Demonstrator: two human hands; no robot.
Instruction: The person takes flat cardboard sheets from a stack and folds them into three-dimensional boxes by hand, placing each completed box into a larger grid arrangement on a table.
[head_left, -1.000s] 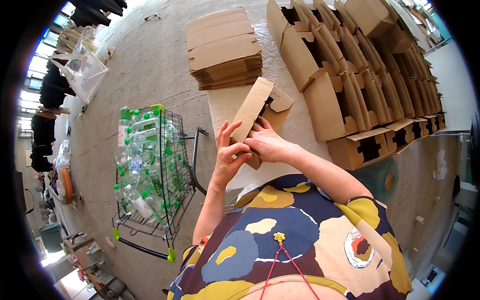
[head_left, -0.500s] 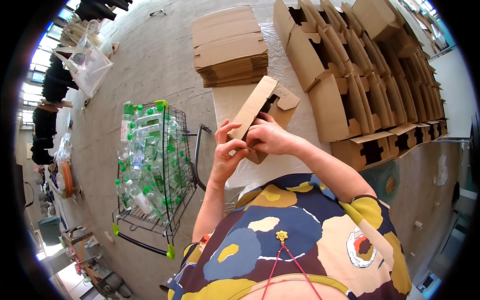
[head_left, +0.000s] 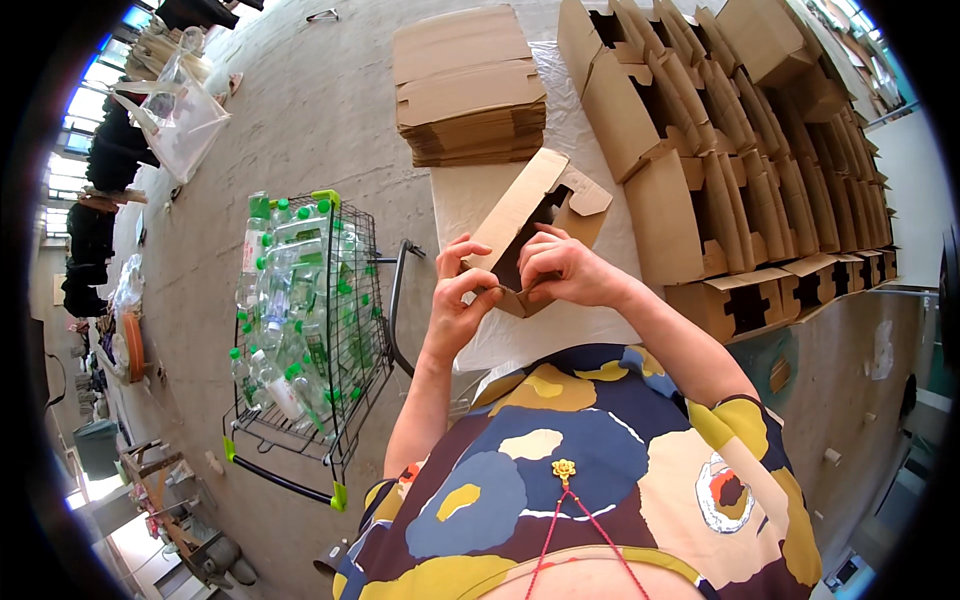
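Note:
A brown cardboard box [head_left: 522, 212], partly folded, lies tilted on the white-covered table in front of me. Its far end has a notched flap [head_left: 585, 200], and its inside is dark. My left hand [head_left: 460, 292] grips the box's near left corner, thumb and fingers pinching the cardboard edge. On the near right side, my right hand [head_left: 562, 268] pinches the near end, its fingers bent over the rim. Both hands meet close together at that near end. The fingertips inside the box are partly hidden.
A stack of flat cardboard [head_left: 468, 85] lies beyond the box. Rows of folded boxes [head_left: 715, 190] fill the right side. To the left stands a wire cart [head_left: 350, 330] full of clear plastic bottles with green caps. White sheeting [head_left: 500, 345] covers the table.
My right hand has shifted slightly right, away from the left thumb, and the near end of the box shows more open between the hands. The view has moved slightly.

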